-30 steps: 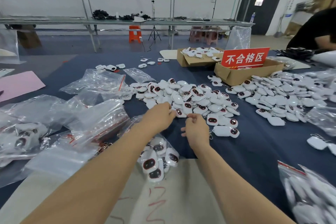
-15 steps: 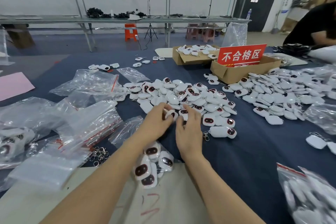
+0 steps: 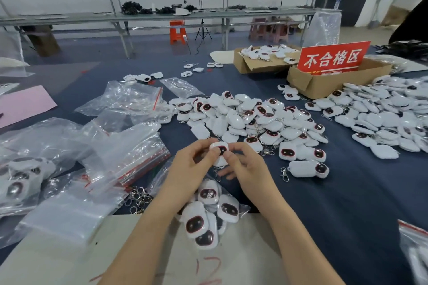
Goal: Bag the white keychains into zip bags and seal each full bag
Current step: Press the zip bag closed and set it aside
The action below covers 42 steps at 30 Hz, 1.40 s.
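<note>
pinching one keychain (image 3: 220, 148) between both hands (image 3: 195, 169) (image 3: 245, 168), above the half-full bag (image 3: 208, 215); it looks light and stiff, so gripping its edges seems best.

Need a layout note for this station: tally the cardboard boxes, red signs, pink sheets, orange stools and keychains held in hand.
cardboard boxes: 2
red sign: 1
pink sheet: 1
orange stool: 1
white keychain, pinched between left hand and right hand: 1
Total: 6
</note>
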Each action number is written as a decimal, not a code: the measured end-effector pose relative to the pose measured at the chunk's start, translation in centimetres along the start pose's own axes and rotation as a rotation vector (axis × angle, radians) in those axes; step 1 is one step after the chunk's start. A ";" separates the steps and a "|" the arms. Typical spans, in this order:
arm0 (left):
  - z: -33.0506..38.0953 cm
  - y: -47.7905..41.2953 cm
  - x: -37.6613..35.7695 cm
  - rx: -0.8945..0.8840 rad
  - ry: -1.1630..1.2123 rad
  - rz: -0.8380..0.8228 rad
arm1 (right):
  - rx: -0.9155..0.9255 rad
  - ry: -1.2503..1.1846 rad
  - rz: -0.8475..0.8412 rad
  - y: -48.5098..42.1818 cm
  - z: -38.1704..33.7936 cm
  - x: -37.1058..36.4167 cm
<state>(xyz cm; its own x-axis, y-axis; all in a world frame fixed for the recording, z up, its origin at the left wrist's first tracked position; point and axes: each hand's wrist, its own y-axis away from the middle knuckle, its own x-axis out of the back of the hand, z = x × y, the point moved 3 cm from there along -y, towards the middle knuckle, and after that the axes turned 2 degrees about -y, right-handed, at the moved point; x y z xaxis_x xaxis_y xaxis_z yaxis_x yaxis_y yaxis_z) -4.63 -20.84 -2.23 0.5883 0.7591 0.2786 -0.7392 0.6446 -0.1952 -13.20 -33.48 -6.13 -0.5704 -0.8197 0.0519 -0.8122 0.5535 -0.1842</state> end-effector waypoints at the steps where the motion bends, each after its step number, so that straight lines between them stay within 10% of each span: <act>1: -0.1 0.0 -0.1 -0.007 -0.013 -0.009 | -0.011 -0.011 -0.009 -0.1 0.1 0.0; 42: -0.5 0.0 -0.3 -0.015 0.029 -0.056 | -0.083 -0.171 0.036 -0.6 -0.1 0.6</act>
<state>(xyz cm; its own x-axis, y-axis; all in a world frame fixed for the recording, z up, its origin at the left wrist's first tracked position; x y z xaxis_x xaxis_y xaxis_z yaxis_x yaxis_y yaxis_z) -4.66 -21.03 -2.78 0.6378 0.7241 0.2624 -0.7003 0.6870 -0.1940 -13.09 -34.31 -5.84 -0.5761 -0.8082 -0.1221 -0.8028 0.5875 -0.1014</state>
